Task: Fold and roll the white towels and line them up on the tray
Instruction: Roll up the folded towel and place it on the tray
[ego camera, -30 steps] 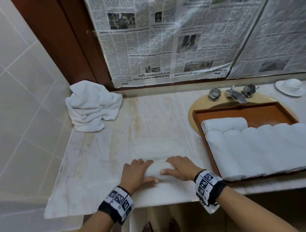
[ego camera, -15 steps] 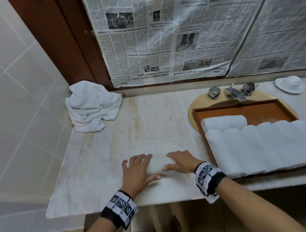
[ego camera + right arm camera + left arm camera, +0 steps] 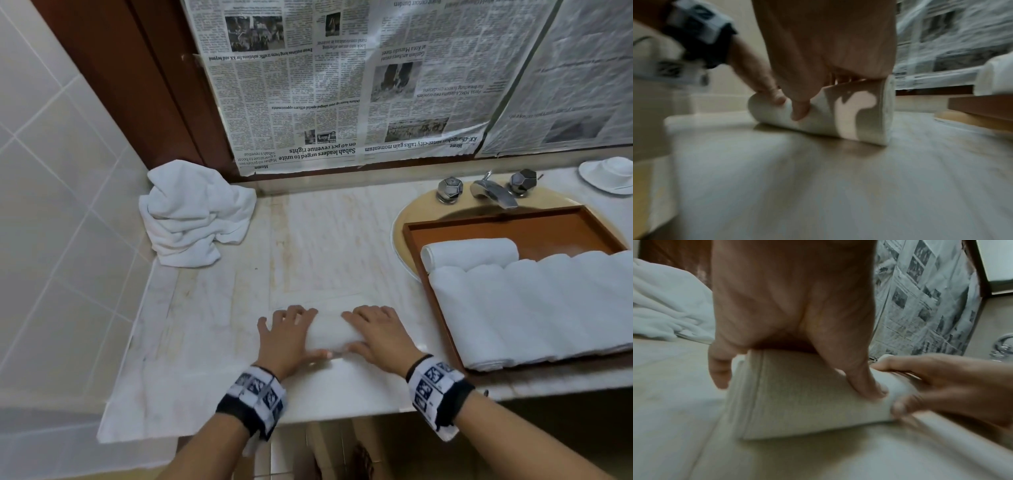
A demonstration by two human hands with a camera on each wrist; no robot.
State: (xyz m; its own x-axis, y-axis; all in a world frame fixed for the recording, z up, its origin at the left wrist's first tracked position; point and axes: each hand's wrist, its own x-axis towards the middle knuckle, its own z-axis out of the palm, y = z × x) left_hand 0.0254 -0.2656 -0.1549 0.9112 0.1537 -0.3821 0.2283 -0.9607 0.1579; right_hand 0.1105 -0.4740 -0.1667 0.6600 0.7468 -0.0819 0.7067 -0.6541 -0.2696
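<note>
The rolled towel (image 3: pixel 327 332) lies near the counter's (image 3: pixel 212 342) front edge, left of the tray (image 3: pixel 513 236), with the left hand (image 3: pixel 286 337) and right hand (image 3: pixel 378 334) pressing it, fingers spread nearly straight over its ends.

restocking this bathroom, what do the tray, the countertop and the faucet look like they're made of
Tray: seems wood or a wood-look board, reddish-brown, smooth matte finish, square raised rim.
Countertop: looks like polished marble or similar stone, cream with faint tan veining and a slight sheen.
Faucet: metal, chrome-like, with bright reflections; its two faceted knobs match.
</note>
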